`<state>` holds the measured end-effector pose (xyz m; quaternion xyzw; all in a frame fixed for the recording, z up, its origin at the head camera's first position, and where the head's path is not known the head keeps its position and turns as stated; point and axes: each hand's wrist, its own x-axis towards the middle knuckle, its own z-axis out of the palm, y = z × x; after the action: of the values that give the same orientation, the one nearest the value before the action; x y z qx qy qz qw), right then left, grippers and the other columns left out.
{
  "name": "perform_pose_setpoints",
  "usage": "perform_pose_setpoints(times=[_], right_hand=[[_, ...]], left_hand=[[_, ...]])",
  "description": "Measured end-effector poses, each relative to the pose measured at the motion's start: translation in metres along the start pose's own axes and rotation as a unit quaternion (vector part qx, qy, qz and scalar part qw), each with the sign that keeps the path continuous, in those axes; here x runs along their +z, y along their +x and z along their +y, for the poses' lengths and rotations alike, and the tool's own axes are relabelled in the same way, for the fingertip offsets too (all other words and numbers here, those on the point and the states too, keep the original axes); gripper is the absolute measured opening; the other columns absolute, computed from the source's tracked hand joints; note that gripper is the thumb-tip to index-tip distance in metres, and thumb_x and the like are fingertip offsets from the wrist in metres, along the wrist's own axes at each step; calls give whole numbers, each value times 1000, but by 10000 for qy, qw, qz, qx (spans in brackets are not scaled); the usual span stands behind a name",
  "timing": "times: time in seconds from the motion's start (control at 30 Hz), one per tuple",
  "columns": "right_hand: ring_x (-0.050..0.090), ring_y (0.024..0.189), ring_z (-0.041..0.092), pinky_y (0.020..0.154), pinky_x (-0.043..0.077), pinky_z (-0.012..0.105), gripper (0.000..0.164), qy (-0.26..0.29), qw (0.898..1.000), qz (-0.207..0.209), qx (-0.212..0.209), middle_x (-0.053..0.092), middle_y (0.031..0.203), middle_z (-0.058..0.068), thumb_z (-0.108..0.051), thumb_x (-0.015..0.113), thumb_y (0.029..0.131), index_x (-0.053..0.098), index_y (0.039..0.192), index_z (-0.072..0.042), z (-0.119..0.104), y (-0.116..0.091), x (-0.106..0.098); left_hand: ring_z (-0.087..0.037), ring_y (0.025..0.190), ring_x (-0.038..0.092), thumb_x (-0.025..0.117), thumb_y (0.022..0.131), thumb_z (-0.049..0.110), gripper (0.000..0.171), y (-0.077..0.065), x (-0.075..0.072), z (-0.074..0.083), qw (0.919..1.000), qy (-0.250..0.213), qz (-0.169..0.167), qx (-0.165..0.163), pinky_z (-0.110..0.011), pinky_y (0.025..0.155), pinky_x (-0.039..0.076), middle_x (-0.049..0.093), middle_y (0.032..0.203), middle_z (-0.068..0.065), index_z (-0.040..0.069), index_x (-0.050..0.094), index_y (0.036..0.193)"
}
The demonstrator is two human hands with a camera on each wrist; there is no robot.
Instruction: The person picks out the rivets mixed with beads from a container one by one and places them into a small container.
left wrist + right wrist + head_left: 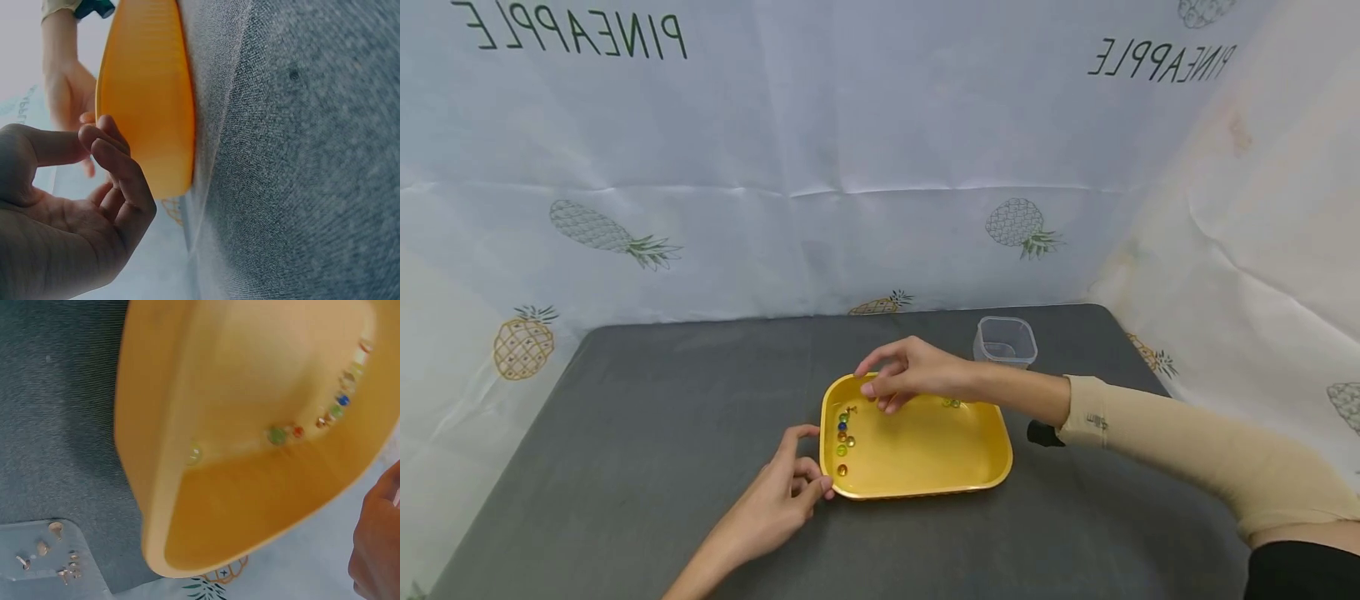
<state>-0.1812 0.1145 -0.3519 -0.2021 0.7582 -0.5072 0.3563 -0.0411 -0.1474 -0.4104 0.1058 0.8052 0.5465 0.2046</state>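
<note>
A yellow tray (925,467) lies on the grey table. Several small round glass beads (842,439), in blue, green, orange and yellow, line its left side, with a tiny gold piece (852,409) near them. Further beads (952,403) sit by the far wall, partly behind the right forearm. My left hand (778,500) grips the tray at its near left corner, thumb at the rim. Over the tray's far left part hovers my right hand (913,372), thumb and index finger apart; I see nothing between them. Only part of the right hand (378,540) shows in its wrist view.
A clear plastic tub (1006,342) stands behind the tray at the right. In the right wrist view, small gold pin-like pieces (42,548) show in the tub. Pineapple-print cloth (820,150) hangs along the table's back and sides.
</note>
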Motion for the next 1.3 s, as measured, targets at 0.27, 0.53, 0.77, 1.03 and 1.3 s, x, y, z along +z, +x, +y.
perform_pose_setpoints(times=[0.27, 0.53, 0.77, 1.03, 1.3], right_hand=[[79, 100, 34, 97, 62, 52, 40, -94, 9993, -204, 311, 76, 122, 32, -12, 75, 103, 66, 141, -3, 6, 5, 8], [80, 92, 19, 100, 62, 51, 41, -96, 9974, -137, 697, 79, 119, 27, -11, 75, 103, 66, 141, 1, 10, 11, 16], [78, 88, 11, 95, 64, 41, 42, -199, 9964, -179, 801, 80, 123, 20, -9, 72, 105, 64, 145, 2, 21, 18, 20], [80, 110, 24, 97, 63, 39, 48, -37, 9944, -333, 999, 76, 134, 19, -6, 69, 106, 58, 152, 3, 24, 24, 23], [79, 110, 23, 97, 63, 38, 50, -21, 9927, -579, 1058, 75, 135, 17, -3, 67, 106, 56, 155, 1, 27, 26, 18]], left_hand=[[-14, 67, 59, 61, 111, 10, 60, 1, -1, 1, 9999, 31, -11, -111, -27, 61, 49, 71, 96, -11, 4, 24, 159], [-13, 66, 59, 61, 111, 10, 61, 0, -2, 1, 10000, 17, -39, -14, -27, 60, 49, 71, 96, -11, 3, 24, 158], [-13, 65, 58, 61, 111, 9, 62, 0, -2, -1, 10000, -10, -63, 44, -27, 60, 49, 71, 95, -10, 2, 23, 159], [-13, 64, 59, 61, 111, 10, 63, -1, -3, -3, 9999, 28, -86, 85, -28, 61, 49, 72, 95, -10, 2, 22, 159], [-12, 64, 58, 61, 111, 10, 61, 0, -2, -2, 9999, 8, -117, 81, -27, 60, 49, 71, 95, -10, 3, 23, 159]])
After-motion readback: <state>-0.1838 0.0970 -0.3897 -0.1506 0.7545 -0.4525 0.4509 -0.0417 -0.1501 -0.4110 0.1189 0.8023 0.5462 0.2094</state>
